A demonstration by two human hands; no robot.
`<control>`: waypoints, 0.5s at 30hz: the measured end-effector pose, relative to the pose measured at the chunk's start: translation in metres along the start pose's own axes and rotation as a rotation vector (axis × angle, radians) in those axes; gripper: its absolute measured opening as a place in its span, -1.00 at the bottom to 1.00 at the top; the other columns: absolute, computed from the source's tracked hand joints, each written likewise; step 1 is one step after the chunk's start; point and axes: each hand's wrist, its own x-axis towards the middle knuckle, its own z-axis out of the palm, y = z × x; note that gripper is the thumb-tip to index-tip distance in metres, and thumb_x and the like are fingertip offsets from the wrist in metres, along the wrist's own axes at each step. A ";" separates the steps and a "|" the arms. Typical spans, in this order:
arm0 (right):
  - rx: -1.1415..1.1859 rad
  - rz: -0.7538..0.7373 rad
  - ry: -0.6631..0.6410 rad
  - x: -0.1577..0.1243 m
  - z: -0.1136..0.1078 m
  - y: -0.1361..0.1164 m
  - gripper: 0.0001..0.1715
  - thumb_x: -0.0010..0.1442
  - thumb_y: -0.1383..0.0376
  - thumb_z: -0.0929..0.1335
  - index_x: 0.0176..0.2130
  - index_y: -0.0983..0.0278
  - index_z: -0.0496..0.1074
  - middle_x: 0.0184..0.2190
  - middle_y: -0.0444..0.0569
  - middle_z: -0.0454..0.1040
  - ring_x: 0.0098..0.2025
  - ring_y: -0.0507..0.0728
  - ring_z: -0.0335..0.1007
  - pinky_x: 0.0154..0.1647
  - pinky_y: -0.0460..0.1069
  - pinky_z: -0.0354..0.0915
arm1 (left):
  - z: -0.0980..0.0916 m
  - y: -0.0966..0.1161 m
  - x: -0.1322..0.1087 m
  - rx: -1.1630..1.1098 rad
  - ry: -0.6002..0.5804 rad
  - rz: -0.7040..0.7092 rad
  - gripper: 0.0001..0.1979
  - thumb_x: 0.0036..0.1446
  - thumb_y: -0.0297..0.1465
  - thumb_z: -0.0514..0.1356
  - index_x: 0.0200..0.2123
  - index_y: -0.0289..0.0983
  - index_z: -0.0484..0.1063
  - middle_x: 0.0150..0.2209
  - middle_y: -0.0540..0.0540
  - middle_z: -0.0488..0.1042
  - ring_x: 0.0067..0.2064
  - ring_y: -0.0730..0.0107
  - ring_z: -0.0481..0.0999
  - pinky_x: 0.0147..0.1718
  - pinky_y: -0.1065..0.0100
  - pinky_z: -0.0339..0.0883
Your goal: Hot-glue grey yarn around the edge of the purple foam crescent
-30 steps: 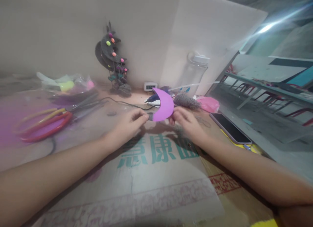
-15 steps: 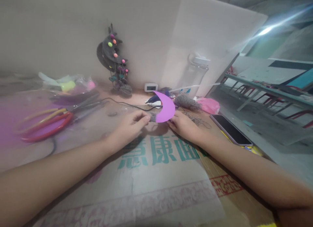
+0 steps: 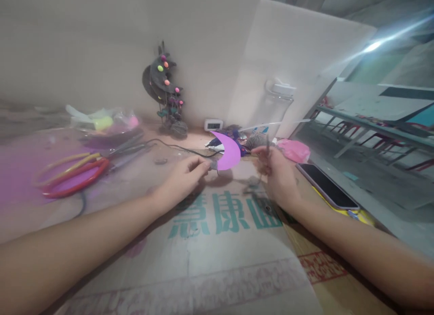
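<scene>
Between thumb and fingers, my left hand (image 3: 190, 177) pinches the lower tip of a purple crescent (image 3: 231, 153), where grey yarn (image 3: 213, 164) is wrapped round it. My right hand (image 3: 280, 177) is to the right of the crescent, apart from it, with fingers closed on grey yarn that is blurred by motion. Loose yarn hangs below those fingers. Behind the hands lies a ball of grey yarn (image 3: 257, 141), beside a blue glue gun (image 3: 217, 141) with a dark cord.
Red-handled scissors (image 3: 76, 177) and a plastic bag (image 3: 105, 123) lie left. A grey moon ornament (image 3: 162, 82), small clock (image 3: 213, 124) and clear bottle (image 3: 273, 105) stand behind. A pink bag (image 3: 294, 150) and phone (image 3: 327, 186) are right.
My right hand has let go of the crescent and moved right, drawing yarn with it. My left hand still holds the crescent's tip. The camera view has shifted slightly.
</scene>
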 end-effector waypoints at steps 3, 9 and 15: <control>0.050 -0.019 -0.238 -0.019 0.009 -0.029 -0.48 0.29 -0.11 0.17 -0.08 0.22 0.37 -0.46 -0.14 0.18 -0.49 0.04 0.05 -0.48 -0.05 0.08 | 0.000 -0.002 0.001 0.006 0.010 0.050 -0.77 0.16 -0.29 0.09 -0.51 -0.26 0.30 -0.51 0.03 0.31 -0.42 0.41 0.32 -0.40 0.38 0.17; -0.153 -0.107 -0.496 -0.023 0.013 -0.043 -0.28 0.31 -0.15 0.04 -0.12 0.31 0.44 -0.50 -0.12 0.29 -0.49 0.02 0.18 -0.42 -0.07 0.14 | 0.000 -0.001 0.001 0.021 0.018 0.081 -0.78 0.17 -0.31 0.08 -0.50 -0.26 0.31 -0.50 0.03 0.32 -0.40 0.41 0.32 -0.37 0.38 0.18; -0.190 -0.099 -0.506 -0.019 0.015 -0.032 -0.24 0.35 -0.10 0.00 -0.06 0.31 0.48 -0.45 -0.04 0.45 -0.31 0.11 0.43 -0.26 -0.03 0.28 | -0.001 0.002 -0.001 0.045 0.028 0.092 -0.78 0.19 -0.32 0.08 -0.48 -0.26 0.32 -0.48 0.03 0.35 -0.38 0.40 0.35 -0.36 0.38 0.21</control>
